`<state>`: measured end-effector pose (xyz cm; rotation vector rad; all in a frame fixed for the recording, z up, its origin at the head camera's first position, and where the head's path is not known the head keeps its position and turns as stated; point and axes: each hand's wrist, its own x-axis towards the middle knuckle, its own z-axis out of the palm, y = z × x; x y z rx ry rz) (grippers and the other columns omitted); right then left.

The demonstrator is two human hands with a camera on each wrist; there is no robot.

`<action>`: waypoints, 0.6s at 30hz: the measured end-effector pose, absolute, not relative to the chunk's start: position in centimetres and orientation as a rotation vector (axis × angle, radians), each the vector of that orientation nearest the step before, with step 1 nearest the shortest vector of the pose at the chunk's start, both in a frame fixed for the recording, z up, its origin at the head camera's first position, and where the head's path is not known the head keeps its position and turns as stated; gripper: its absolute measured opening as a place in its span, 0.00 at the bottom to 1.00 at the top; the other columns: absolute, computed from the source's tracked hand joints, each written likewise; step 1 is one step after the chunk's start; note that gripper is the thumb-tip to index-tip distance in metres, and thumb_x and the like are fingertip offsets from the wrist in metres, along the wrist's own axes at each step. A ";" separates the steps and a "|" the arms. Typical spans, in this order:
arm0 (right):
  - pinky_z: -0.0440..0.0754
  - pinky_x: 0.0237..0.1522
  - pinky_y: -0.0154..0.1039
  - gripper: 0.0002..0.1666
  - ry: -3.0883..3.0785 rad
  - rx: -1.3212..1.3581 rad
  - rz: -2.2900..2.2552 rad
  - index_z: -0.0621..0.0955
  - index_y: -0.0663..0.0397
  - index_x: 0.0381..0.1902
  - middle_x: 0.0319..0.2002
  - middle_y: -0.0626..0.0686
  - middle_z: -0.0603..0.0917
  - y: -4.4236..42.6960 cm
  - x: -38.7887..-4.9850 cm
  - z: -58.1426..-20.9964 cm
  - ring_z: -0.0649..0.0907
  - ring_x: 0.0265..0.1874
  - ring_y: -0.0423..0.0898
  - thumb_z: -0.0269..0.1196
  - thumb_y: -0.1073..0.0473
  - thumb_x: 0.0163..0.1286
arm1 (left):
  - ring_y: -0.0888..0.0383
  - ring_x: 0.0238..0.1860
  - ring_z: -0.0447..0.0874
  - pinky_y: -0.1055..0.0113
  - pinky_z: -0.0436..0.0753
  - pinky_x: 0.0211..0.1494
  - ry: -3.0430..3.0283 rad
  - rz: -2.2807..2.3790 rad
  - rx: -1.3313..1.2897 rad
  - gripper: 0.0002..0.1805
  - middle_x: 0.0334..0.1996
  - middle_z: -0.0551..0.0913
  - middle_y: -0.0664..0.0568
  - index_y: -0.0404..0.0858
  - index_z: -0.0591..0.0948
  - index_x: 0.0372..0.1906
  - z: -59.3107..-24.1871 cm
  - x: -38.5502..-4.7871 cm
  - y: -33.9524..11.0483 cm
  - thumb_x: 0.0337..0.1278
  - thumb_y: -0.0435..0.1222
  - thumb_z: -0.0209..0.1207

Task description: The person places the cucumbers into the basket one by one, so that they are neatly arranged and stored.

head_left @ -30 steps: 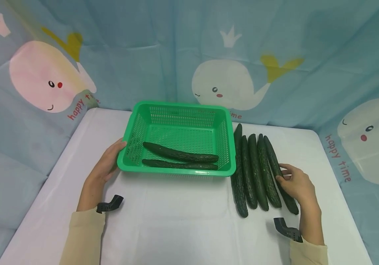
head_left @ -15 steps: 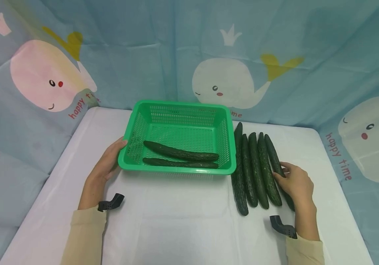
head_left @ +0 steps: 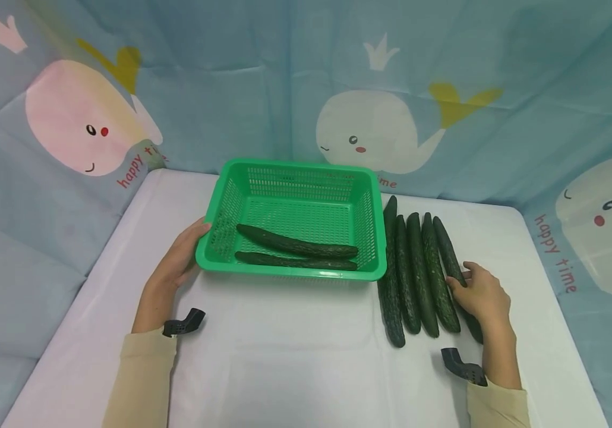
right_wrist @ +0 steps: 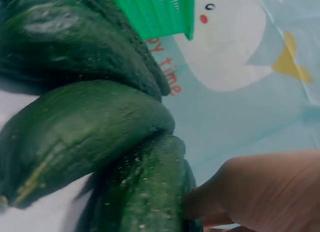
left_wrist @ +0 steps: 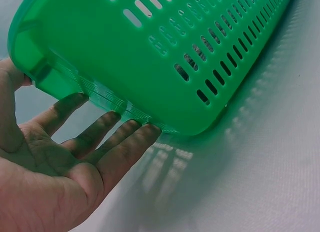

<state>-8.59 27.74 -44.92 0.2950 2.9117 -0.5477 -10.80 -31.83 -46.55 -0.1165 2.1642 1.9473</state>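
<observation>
A green plastic basket (head_left: 295, 271) stands at the middle back, with two dark green cucumbers (head_left: 306, 245) lying crosswise in it. My left hand (head_left: 180, 255) holds its left end; in the left wrist view the thumb is at the rim and the fingertips press the outer wall (left_wrist: 100, 56). Right of the basket, several cucumbers (head_left: 415, 276) lie side by side. My right hand (head_left: 485, 297) grips the rightmost cucumber (head_left: 447, 246), thumb on its left side and fingers on its right. In the right wrist view the thumb (right_wrist: 215, 192) touches a cucumber; the other fingers are mostly hidden.
A white cloth (head_left: 290, 356) covers the table. Behind it and at both sides hangs a blue curtain (head_left: 263, 113) with whale prints. The leftmost cucumber (head_left: 391, 297) in the row lies close against the basket's right end, partly under its rim.
My right hand has shifted slightly along the rightmost cucumber, and that cucumber's near end has moved a little left towards the row. The whole view has shifted slightly. The left hand stays on the basket.
</observation>
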 end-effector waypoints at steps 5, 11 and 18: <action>0.86 0.45 0.69 0.35 2.863 0.273 -0.595 0.73 0.78 0.68 0.56 0.77 0.84 28.3 -8.4 -44.4 0.86 0.48 0.74 0.60 0.50 0.79 | 0.74 0.59 0.81 0.82 0.82 0.59 2.169 1.941 -0.132 0.42 0.81 0.63 0.34 0.41 0.49 0.87 -46.4 -10.8 -31.8 0.83 0.59 0.42; 0.88 0.42 0.65 0.35 2.856 0.341 -0.706 0.71 0.77 0.71 0.58 0.79 0.82 28.5 -8.0 -43.5 0.86 0.49 0.74 0.59 0.52 0.81 | 0.75 0.62 0.78 0.84 0.80 0.61 2.156 1.950 -0.127 0.43 0.83 0.60 0.35 0.40 0.48 0.87 -46.4 -10.7 -31.7 0.84 0.59 0.43; 0.84 0.43 0.68 0.33 2.939 0.308 -0.765 0.73 0.72 0.71 0.58 0.78 0.82 28.1 -7.7 -42.5 0.83 0.53 0.77 0.60 0.52 0.80 | 0.73 0.61 0.78 0.83 0.81 0.60 2.144 1.953 -0.141 0.42 0.82 0.60 0.35 0.40 0.48 0.87 -46.3 -10.8 -31.6 0.84 0.59 0.43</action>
